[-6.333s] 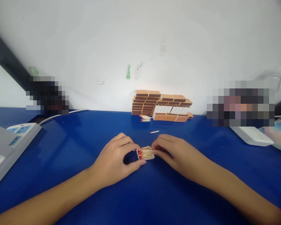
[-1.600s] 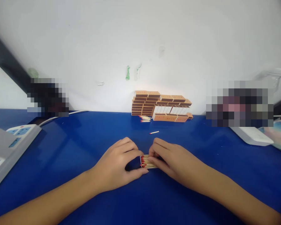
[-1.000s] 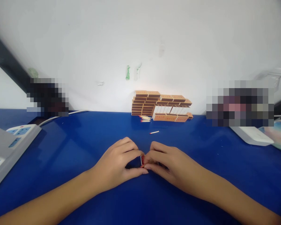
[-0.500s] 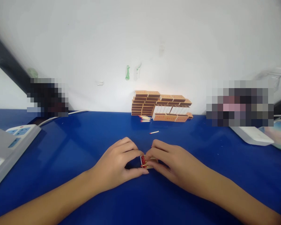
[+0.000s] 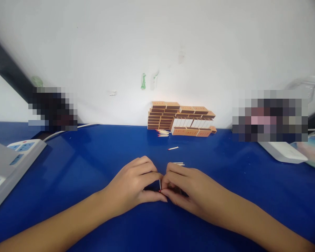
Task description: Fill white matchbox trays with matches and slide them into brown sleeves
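Note:
My left hand grips the near and far sides of a small matchbox tray between thumb and fingers. Only the tray's white left end shows; the rest is covered by my hands. My right hand bends over the tray, its thumb and fingertips pinched together at a match whose red head peeks out. A few matches lie on the blue table just beyond my right knuckles. Farther back lies a single loose match.
Against the white wall stands a stack of orange-brown matchboxes, with a small pile of matches before it. A grey-white power strip lies at left, its cable running back. A white object sits at right on the blue table.
Both hands have shifted slightly toward me with the tray. My right fingers now cover the matches that showed inside it. Matches beyond my right hand have come into view.

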Available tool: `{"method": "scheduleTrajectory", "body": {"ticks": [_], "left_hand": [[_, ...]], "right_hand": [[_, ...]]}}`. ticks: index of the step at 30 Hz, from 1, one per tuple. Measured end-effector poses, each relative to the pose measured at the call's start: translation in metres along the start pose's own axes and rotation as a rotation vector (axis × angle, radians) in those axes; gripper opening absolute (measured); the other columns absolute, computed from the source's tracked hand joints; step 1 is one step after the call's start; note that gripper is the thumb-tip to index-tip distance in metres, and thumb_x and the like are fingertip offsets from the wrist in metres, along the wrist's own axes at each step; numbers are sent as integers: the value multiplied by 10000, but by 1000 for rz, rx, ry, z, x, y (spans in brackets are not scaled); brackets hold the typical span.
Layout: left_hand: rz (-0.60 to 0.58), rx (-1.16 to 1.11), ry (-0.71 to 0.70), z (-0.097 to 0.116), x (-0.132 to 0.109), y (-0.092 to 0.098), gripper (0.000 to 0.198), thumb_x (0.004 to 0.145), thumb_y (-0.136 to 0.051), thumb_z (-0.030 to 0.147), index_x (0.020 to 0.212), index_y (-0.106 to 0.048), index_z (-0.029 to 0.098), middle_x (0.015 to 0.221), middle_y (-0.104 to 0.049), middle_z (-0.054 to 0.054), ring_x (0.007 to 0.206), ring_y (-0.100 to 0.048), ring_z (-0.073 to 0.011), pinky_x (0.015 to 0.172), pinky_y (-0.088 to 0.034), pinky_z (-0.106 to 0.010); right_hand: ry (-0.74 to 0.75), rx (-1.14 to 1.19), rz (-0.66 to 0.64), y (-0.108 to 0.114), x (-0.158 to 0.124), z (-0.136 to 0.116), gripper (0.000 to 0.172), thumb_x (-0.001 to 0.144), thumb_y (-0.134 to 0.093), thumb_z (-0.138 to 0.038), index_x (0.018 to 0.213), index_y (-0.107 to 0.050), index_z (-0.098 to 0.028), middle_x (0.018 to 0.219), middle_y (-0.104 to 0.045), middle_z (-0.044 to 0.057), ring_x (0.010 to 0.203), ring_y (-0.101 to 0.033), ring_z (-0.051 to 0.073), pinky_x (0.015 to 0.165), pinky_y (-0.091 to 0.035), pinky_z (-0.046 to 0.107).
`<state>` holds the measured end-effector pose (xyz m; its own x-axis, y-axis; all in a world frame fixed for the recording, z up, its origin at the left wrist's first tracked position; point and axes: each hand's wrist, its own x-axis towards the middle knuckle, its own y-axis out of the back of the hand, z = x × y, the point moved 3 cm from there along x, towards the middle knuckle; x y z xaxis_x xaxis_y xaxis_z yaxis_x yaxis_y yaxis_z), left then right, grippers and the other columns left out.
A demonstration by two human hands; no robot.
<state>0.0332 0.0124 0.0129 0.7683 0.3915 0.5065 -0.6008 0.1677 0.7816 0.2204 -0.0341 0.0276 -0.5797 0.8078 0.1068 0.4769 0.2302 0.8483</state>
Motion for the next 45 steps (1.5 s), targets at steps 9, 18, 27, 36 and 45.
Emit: {"method": "scheduleTrajectory", "body": {"ticks": [9,18,27,36,45], "left_hand": [[53,19,42,0,1,1,311,897,-807,433,1017,-744,153,905,-717,-62,853,-608,-198,789,-535,-349],[42,9,76,-1,2,1,334,878,-815,435,1029,-751,145,910,-715,-57,848,-606,-192,783,-532,-337],[13,14,97,-4,-1,0,346,888,-802,433,1082,-756,150,927,-706,-63,876,-598,-207,802,-530,-359],[22,-11,86,-1,2,3,300,898,-812,395,1056,-758,147,927,-710,-59,876,-606,-201,808,-536,-357],[29,74,80,8,-1,-3,322,923,-786,391,1118,-751,138,946,-709,-70,907,-615,-226,816,-530,-393]], "right_hand": [[23,-86,114,7,-1,5,106,1033,-544,-175,975,-632,-190,988,-636,27,728,-619,125,653,-499,275],[13,-51,106,14,-2,11,153,1037,-542,-170,987,-681,-211,985,-634,32,735,-612,125,674,-500,270],[-30,-47,19,13,-2,13,183,1042,-537,-184,987,-710,-208,969,-607,31,721,-590,130,660,-488,272],[-23,-131,70,11,-3,17,111,1019,-602,-203,967,-699,-198,960,-616,27,698,-583,127,628,-452,279],[-59,-241,406,27,6,68,150,1040,-568,-237,1118,-696,-217,1053,-648,75,955,-641,221,849,-530,382]]}}
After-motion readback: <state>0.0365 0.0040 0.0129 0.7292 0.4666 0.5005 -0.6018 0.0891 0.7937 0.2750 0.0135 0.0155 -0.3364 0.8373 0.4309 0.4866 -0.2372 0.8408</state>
